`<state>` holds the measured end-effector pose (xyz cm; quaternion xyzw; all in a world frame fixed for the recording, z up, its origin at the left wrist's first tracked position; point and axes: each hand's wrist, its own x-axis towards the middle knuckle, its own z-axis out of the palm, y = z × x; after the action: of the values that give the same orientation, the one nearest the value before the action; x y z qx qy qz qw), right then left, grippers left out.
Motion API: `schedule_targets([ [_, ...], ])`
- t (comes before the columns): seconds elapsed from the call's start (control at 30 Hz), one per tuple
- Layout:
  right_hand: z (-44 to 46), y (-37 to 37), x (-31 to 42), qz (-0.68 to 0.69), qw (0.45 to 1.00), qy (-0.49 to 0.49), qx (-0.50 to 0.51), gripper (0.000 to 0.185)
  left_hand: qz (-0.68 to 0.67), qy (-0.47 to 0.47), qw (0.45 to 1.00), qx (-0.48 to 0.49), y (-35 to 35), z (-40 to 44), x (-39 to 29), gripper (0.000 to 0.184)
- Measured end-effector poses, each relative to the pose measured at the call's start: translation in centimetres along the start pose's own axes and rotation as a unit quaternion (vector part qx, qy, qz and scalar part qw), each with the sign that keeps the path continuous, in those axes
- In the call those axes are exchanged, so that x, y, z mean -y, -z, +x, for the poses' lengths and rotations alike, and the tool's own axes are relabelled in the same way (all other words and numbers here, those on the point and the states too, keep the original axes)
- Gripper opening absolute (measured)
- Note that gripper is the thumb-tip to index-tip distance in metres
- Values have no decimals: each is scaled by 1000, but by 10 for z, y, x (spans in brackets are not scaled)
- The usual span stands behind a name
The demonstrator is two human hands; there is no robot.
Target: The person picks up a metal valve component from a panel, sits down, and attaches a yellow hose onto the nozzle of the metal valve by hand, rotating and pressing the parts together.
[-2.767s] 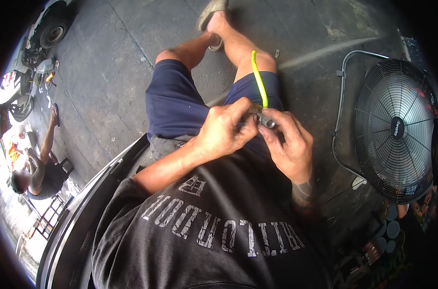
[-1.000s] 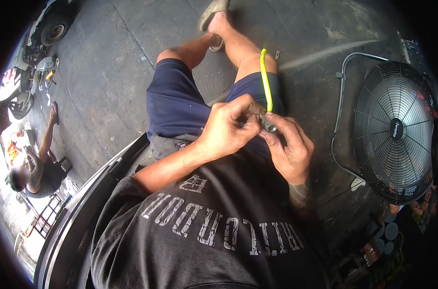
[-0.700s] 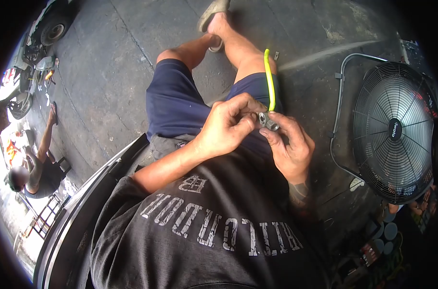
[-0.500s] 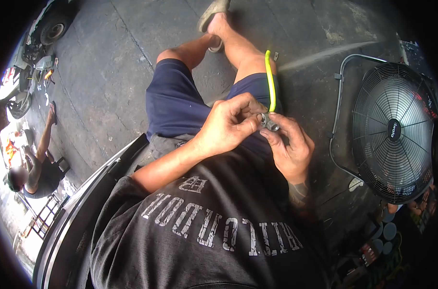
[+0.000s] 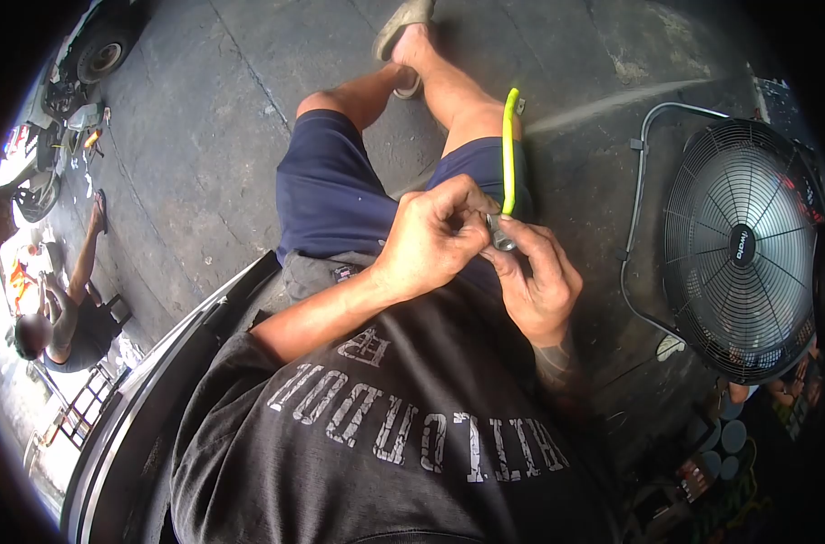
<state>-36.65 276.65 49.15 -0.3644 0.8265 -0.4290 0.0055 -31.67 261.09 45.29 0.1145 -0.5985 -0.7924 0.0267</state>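
Observation:
A slim neon-yellow lever points away from me over my right thigh. At its near end is a small grey metal fitting. My right hand pinches this fitting between thumb and fingers. My left hand is closed, its thumb and fingertips pressed together against the other side of the fitting. Whatever those left fingertips may hold is hidden. Both hands are close together above my lap, in front of the dark shirt.
A large round floor fan in a tubular frame stands to the right. A seated person is at the far left, below a wheel and vehicle parts. Several round containers lie at lower right. Dark concrete floor extends ahead.
The lever has tilted slightly, its far end shifting right and its near end left. My right hand has shifted a little left and turned the fitting. My left hand is nearly unchanged.

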Motion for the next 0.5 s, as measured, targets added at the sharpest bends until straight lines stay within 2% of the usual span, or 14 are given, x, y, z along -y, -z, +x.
schedule_targets([
  [0.13, -5, -3, -3, 14, 999, -20, -26, 31, -15, 7, 1000, 5, 1, 3, 5, 14],
  [0.23, -11, -3, -10, 73, 992, -91, -43, 30, -86, 17, 994, 67, 7, 2, 12, 23],
  [0.33, -14, -6, -16, 174, 972, -142, -73, 31, -159, 18, 983, 85, 5, 2, 7, 26],
  [0.37, -15, -6, -16, 207, 962, -158, -81, 31, -132, 27, 987, 84, 4, 2, 6, 26],
  [0.5, -18, -7, -19, 166, 973, -144, -64, 30, -38, 50, 996, 69, 4, 3, 7, 27],
])
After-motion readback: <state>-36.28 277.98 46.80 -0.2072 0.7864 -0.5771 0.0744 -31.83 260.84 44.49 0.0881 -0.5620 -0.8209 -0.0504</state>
